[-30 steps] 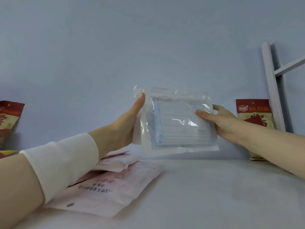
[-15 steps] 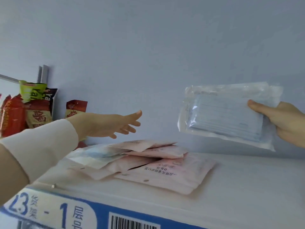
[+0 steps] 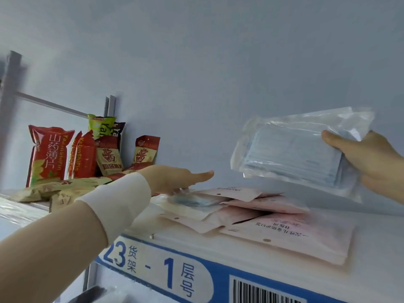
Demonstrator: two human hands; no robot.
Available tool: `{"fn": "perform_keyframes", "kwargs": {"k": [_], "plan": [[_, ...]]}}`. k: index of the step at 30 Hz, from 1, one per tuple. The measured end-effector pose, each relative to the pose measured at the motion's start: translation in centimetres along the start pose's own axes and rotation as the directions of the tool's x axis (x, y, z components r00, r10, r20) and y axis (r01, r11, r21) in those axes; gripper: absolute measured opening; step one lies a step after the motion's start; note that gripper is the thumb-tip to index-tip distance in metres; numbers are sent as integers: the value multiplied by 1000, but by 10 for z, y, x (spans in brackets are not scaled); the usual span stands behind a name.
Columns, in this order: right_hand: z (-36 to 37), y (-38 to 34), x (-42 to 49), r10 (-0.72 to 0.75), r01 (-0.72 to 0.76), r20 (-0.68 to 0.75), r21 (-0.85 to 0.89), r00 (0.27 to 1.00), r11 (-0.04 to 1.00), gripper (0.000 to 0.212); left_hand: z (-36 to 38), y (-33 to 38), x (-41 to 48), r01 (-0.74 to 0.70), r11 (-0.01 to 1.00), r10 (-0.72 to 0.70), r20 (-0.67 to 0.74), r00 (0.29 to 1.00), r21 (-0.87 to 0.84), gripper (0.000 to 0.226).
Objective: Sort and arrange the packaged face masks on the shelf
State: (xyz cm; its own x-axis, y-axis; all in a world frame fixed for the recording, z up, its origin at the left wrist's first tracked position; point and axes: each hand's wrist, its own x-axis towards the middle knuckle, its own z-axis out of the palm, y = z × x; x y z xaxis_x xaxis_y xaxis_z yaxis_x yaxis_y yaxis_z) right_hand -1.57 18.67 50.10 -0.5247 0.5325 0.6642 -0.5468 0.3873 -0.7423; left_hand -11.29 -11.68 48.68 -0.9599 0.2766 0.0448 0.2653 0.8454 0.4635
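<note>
My right hand (image 3: pixel 369 158) grips a clear pack of blue face masks (image 3: pixel 293 149) by its right end and holds it in the air above the white shelf (image 3: pixel 262 256). Below it lies a loose pile of pink mask packs (image 3: pixel 290 232), with a clear pack of blue masks (image 3: pixel 192 203) on the pile's left side. My left hand (image 3: pixel 177 179), fingers straight, reaches over that clear pack; its fingertips are down at the pack's near end, and contact is hard to tell.
Red, green and brown snack bags (image 3: pixel 50 154) stand and lie at the left on a neighbouring shelf section, behind a grey upright post (image 3: pixel 110 108). A blue and white label with a barcode (image 3: pixel 166 274) runs along the shelf's front edge. A pale wall backs the shelf.
My left hand has let go of the clear pack and moved down left onto the pile. My right hand carried the pack to the right. The view swung left and lower.
</note>
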Motion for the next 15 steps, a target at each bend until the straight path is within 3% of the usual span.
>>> {"fn": "perform_keyframes", "kwargs": {"k": [4, 10, 15], "plan": [[-5, 6, -1, 29, -29, -7, -11, 1000, 1000, 30, -6, 2, -1, -12, 995, 12, -10, 1000, -95, 84], [-11, 13, -5, 49, -49, 35, 8, 998, 999, 30, -1, 9, 1, 145, 982, -142, -33, 989, 117, 84], [-14, 15, -6, 73, -76, 65, 35, 995, 996, 29, 6, 17, 16, 74, 983, -30, -247, 968, 170, 67]]}}
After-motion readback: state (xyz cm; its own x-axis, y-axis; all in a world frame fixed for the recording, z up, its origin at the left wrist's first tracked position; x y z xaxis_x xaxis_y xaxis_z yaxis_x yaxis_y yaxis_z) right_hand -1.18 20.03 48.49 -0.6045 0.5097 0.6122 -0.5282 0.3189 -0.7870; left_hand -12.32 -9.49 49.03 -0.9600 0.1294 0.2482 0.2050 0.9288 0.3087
